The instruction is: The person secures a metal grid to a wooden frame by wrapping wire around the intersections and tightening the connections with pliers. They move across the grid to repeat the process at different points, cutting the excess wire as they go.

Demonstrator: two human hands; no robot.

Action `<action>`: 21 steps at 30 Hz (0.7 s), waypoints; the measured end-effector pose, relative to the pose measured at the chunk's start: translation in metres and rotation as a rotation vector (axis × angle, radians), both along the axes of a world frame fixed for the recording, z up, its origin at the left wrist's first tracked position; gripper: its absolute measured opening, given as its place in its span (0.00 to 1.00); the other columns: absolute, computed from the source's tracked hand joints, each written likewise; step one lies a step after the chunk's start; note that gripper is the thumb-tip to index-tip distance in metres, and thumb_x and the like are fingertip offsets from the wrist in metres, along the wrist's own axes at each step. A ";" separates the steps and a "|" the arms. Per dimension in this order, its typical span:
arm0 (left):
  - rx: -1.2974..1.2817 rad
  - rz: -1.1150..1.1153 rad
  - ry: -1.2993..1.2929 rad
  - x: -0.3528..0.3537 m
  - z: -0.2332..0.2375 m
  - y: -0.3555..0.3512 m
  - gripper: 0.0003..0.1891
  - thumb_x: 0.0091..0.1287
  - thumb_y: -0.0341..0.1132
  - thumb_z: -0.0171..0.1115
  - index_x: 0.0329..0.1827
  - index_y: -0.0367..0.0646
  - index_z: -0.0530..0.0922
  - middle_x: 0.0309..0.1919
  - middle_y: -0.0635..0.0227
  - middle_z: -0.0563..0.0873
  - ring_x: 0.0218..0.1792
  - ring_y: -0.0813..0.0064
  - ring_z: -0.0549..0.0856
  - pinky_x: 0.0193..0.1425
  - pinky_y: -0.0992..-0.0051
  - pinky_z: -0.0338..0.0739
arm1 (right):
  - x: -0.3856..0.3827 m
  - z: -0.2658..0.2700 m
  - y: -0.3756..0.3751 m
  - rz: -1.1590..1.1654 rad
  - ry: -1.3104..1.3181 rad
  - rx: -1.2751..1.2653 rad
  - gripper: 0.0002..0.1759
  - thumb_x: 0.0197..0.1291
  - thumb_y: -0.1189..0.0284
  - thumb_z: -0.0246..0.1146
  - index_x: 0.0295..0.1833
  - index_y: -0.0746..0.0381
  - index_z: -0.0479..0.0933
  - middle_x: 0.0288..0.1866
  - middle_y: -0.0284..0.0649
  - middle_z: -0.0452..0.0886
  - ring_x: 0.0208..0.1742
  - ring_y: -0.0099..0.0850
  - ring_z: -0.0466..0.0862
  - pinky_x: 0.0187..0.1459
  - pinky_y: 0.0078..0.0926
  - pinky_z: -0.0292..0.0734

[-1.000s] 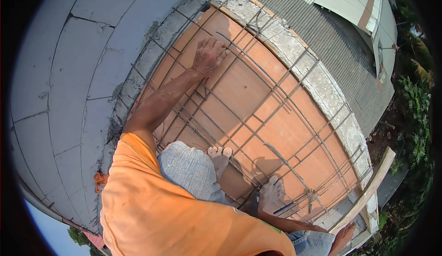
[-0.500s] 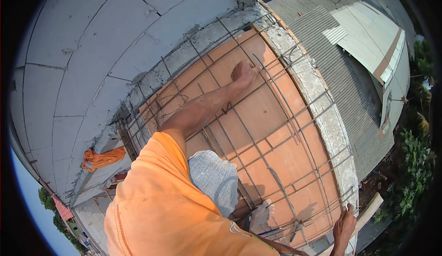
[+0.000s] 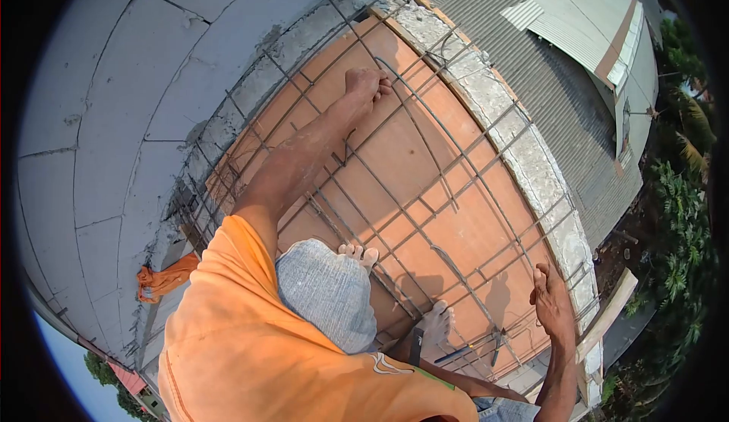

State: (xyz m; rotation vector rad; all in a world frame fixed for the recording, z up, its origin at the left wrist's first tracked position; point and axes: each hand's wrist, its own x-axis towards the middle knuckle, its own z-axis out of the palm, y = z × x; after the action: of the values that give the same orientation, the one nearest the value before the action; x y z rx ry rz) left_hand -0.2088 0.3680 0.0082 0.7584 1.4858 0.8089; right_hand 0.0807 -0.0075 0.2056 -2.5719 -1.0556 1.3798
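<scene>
My left hand (image 3: 367, 85) is at the upper middle, its fingers curled around a steel rebar rod (image 3: 449, 138) close to the rod's hooked end. The rod runs diagonally across a tied rebar grid (image 3: 414, 228). At the lower right, my right hand (image 3: 552, 300) hovers over the grid edge with loosely bent, parted fingers. Nothing shows in it; its shadow falls on the orange-brown board (image 3: 463, 236) beneath. Pincers (image 3: 498, 346) with dark handles lie on the bars left of my right hand.
My bare foot (image 3: 437, 323) and denim-clad knee (image 3: 326, 293) are over the board. A rough concrete edge (image 3: 524, 145) borders it, with corrugated roofing (image 3: 531, 65) beyond. A grey block wall (image 3: 114, 96) stands left. An orange cloth (image 3: 167, 276) hangs nearby; a wooden plank (image 3: 607, 316) juts out lower right.
The view has shifted. My right hand has come off the concrete edge and moved inward and up. My left hand stays near the rod's hooked end.
</scene>
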 end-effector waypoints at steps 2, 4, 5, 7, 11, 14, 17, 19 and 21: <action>-0.070 0.031 -0.075 0.000 -0.001 0.005 0.05 0.65 0.26 0.60 0.33 0.33 0.81 0.24 0.60 0.85 0.17 0.74 0.82 0.15 0.79 0.66 | 0.004 -0.018 -0.009 -0.048 0.076 0.064 0.32 0.74 0.49 0.49 0.63 0.68 0.70 0.21 0.33 0.70 0.20 0.21 0.68 0.21 0.26 0.65; -0.093 0.034 -0.084 -0.001 0.002 0.005 0.05 0.66 0.27 0.60 0.34 0.33 0.80 0.25 0.59 0.85 0.19 0.74 0.83 0.15 0.80 0.67 | -0.003 -0.018 0.003 -0.086 0.198 -0.050 0.32 0.74 0.47 0.48 0.63 0.67 0.71 0.21 0.33 0.72 0.18 0.20 0.67 0.20 0.24 0.62; -0.105 0.020 -0.094 -0.001 -0.001 0.007 0.04 0.67 0.27 0.60 0.38 0.34 0.80 0.29 0.59 0.86 0.23 0.75 0.84 0.19 0.79 0.68 | -0.004 -0.017 0.007 -0.087 0.201 -0.062 0.33 0.73 0.46 0.49 0.62 0.66 0.71 0.21 0.31 0.72 0.17 0.19 0.65 0.19 0.23 0.59; -0.085 0.009 -0.128 -0.001 -0.007 0.007 0.05 0.68 0.27 0.60 0.40 0.34 0.80 0.30 0.59 0.86 0.24 0.75 0.85 0.20 0.80 0.69 | -0.003 -0.032 0.007 -0.061 0.206 -0.030 0.31 0.74 0.48 0.48 0.60 0.66 0.72 0.21 0.31 0.71 0.17 0.18 0.65 0.16 0.22 0.58; -0.106 -0.015 -0.151 -0.005 -0.012 0.013 0.05 0.69 0.28 0.60 0.42 0.34 0.79 0.31 0.60 0.86 0.25 0.75 0.85 0.22 0.80 0.70 | -0.015 -0.032 0.028 -0.122 0.319 -0.266 0.28 0.75 0.49 0.47 0.57 0.65 0.72 0.22 0.30 0.71 0.17 0.17 0.65 0.14 0.19 0.57; -0.121 -0.052 -0.144 -0.007 -0.018 0.016 0.05 0.70 0.28 0.59 0.42 0.35 0.79 0.31 0.62 0.86 0.26 0.75 0.85 0.22 0.80 0.69 | -0.028 -0.051 0.034 -0.190 0.520 -0.322 0.27 0.75 0.50 0.47 0.54 0.66 0.70 0.22 0.29 0.70 0.16 0.16 0.64 0.12 0.17 0.57; -0.108 -0.047 -0.132 -0.005 -0.015 0.014 0.05 0.71 0.28 0.58 0.42 0.35 0.78 0.31 0.63 0.86 0.27 0.76 0.86 0.21 0.81 0.69 | -0.040 -0.097 0.027 -0.398 0.730 -0.228 0.24 0.74 0.52 0.51 0.47 0.66 0.69 0.21 0.28 0.69 0.15 0.15 0.65 0.10 0.16 0.55; -0.129 -0.020 -0.171 -0.006 -0.017 0.015 0.05 0.72 0.29 0.57 0.42 0.35 0.78 0.31 0.63 0.86 0.27 0.76 0.86 0.21 0.81 0.69 | -0.048 -0.112 0.032 -0.422 0.733 -0.199 0.22 0.73 0.53 0.53 0.44 0.64 0.69 0.21 0.28 0.68 0.15 0.15 0.65 0.11 0.15 0.56; -0.115 -0.023 -0.178 -0.009 -0.024 0.018 0.05 0.70 0.28 0.58 0.41 0.35 0.78 0.31 0.61 0.86 0.27 0.73 0.87 0.21 0.80 0.69 | -0.053 -0.124 0.040 -0.444 0.733 -0.165 0.21 0.72 0.54 0.56 0.41 0.63 0.69 0.21 0.27 0.68 0.15 0.14 0.65 0.11 0.15 0.56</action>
State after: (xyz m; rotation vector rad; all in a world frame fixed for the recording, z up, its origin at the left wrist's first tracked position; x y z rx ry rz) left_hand -0.2178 0.3860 -0.0156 0.6004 1.3498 0.7471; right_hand 0.0273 0.0325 0.0814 -1.8999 -0.2497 2.0493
